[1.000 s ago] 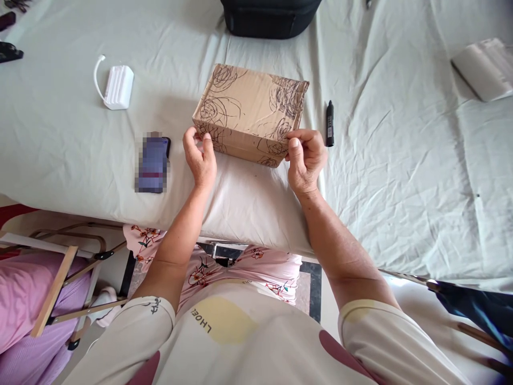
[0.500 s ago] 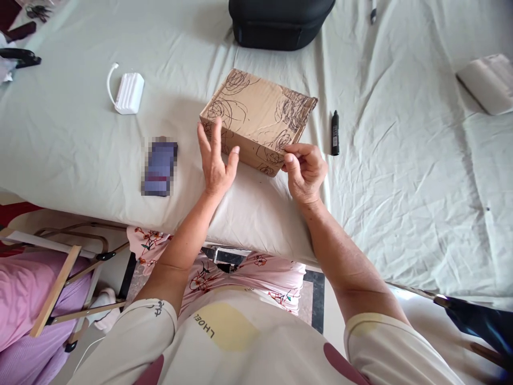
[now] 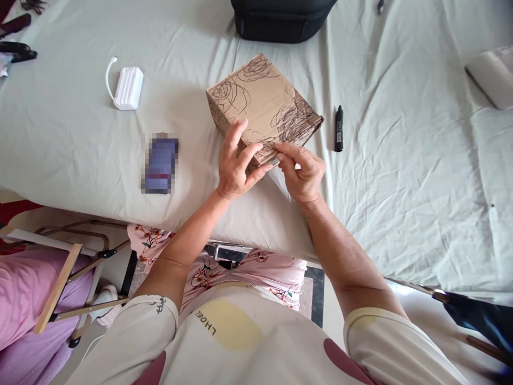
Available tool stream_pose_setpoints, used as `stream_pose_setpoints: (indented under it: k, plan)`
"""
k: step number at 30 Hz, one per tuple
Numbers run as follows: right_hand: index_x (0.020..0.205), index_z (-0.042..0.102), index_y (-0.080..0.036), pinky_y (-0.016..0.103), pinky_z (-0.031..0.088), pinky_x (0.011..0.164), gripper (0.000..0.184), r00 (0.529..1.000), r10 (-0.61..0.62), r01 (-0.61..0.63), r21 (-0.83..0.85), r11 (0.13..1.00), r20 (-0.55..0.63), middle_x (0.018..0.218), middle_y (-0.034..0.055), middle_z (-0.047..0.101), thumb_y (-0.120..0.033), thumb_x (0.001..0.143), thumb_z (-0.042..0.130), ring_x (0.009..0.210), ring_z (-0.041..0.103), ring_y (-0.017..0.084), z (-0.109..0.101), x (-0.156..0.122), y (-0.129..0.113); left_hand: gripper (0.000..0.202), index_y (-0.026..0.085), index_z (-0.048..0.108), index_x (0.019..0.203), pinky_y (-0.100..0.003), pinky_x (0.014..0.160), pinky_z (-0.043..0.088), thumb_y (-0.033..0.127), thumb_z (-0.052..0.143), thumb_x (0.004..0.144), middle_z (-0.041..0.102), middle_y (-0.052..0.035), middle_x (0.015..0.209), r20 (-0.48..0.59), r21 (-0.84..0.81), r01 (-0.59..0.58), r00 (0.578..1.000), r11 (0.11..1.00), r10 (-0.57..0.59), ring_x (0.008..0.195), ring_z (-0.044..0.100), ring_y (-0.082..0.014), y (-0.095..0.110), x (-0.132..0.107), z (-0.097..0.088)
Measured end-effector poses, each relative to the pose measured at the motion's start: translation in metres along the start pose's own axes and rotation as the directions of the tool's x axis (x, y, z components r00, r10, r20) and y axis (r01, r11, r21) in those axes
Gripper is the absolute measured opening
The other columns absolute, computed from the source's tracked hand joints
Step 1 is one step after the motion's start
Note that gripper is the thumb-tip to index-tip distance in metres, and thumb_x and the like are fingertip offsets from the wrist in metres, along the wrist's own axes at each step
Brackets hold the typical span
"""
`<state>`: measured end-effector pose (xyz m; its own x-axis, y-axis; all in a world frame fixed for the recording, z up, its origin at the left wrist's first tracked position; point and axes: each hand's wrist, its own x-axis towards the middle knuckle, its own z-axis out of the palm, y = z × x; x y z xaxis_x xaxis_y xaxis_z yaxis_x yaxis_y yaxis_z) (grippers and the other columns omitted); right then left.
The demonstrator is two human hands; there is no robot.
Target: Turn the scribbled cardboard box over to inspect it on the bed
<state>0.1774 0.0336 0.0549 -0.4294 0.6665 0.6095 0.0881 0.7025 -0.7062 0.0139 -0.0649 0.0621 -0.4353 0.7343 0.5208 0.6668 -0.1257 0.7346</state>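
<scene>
A brown cardboard box (image 3: pixel 264 99) with dark scribbled loops on its top and sides sits on the cloth-covered table, turned with one corner toward me. My right hand (image 3: pixel 300 171) pinches that near corner between thumb and forefinger, its other fingers curled in. Against the box's near left side rests my left hand (image 3: pixel 236 166), fingers spread. Its fingertips reach over the top edge, and its thumb points at the pinched corner, close to the right fingertips. A capped black marker (image 3: pixel 339 129) lies to the right of the box.
A black case (image 3: pixel 282 24) stands behind the box. On the left are a white power bank (image 3: pixel 129 88) with a short cable and a blurred phone (image 3: pixel 161 166). A white object (image 3: pixel 492 77) lies far right. Beside the table stands a folding chair (image 3: pixel 60 289).
The box has turned clockwise, its near corner swinging toward the middle. My left hand has moved right along its side, bringing the thumb close to my right fingers.
</scene>
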Motion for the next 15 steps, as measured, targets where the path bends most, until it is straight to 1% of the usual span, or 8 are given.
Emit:
stream_pose_setpoints:
  k: [2,4,7,10,12,15]
  plan:
    - [0.118,0.079,-0.029,0.041,0.068,0.079,0.044,0.998,0.057,-0.058,-0.012,0.998,-0.037,0.097,0.0050,0.078,-0.063,0.106,0.054,0.089,0.079,0.023,-0.006,0.005,0.011,0.058,0.026,0.066,0.105,-0.073,0.136,0.028,0.081,0.068,0.087,0.051,-0.0101,0.163,-0.003,-0.027,0.028,1.000,0.999,-0.028,0.168,0.029,-0.0415,-0.002,0.000,-0.001]
    - [0.122,0.077,-0.029,0.042,0.067,0.077,0.048,0.993,0.082,-0.083,-0.015,0.996,-0.084,0.093,0.0039,0.075,-0.066,0.107,0.050,0.084,0.078,0.022,-0.011,0.009,0.025,0.056,0.026,0.066,0.103,-0.072,0.135,0.030,0.080,0.068,0.088,0.052,-0.0101,0.162,0.002,-0.041,0.041,0.999,0.998,-0.040,0.167,0.030,-0.0413,-0.005,0.000,-0.003]
    - [0.129,0.074,-0.029,0.039,0.065,0.073,0.051,0.987,0.086,-0.091,-0.029,0.995,-0.138,0.087,0.0022,0.072,-0.067,0.108,0.047,0.077,0.075,0.019,-0.017,0.014,0.044,0.061,0.026,0.067,0.102,-0.072,0.134,0.033,0.085,0.065,0.086,0.053,-0.0108,0.163,-0.004,-0.050,0.023,1.000,0.999,-0.023,0.167,0.031,-0.0411,-0.010,0.000,-0.005]
    - [0.136,0.068,-0.029,0.036,0.061,0.071,0.051,0.981,0.102,-0.115,-0.071,0.991,-0.164,0.086,0.0017,0.071,-0.067,0.108,0.048,0.076,0.071,0.017,-0.020,0.015,0.055,0.068,0.027,0.069,0.103,-0.070,0.133,0.036,0.091,0.059,0.085,0.051,-0.0106,0.164,-0.019,-0.038,0.005,1.000,0.999,-0.006,0.167,0.032,-0.0394,-0.016,0.002,-0.007]
    - [0.133,0.067,-0.028,0.034,0.059,0.069,0.052,0.982,0.114,-0.127,-0.078,0.989,-0.148,0.085,0.0014,0.070,-0.069,0.106,0.049,0.075,0.070,0.017,-0.021,0.015,0.060,0.070,0.028,0.070,0.105,-0.066,0.134,0.038,0.093,0.054,0.085,0.050,-0.0093,0.166,-0.022,-0.027,-0.018,1.000,0.999,0.018,0.167,0.032,-0.0366,-0.021,0.003,-0.009]
    - [0.118,0.068,-0.025,0.032,0.056,0.064,0.053,0.986,0.148,-0.152,-0.040,0.988,-0.082,0.079,-0.0005,0.066,-0.073,0.103,0.054,0.069,0.066,0.016,-0.021,0.014,0.063,0.069,0.031,0.071,0.112,-0.062,0.134,0.040,0.091,0.045,0.092,0.048,-0.0062,0.168,-0.030,-0.027,-0.070,0.997,0.997,0.070,0.168,0.032,-0.0332,-0.026,0.003,-0.013]
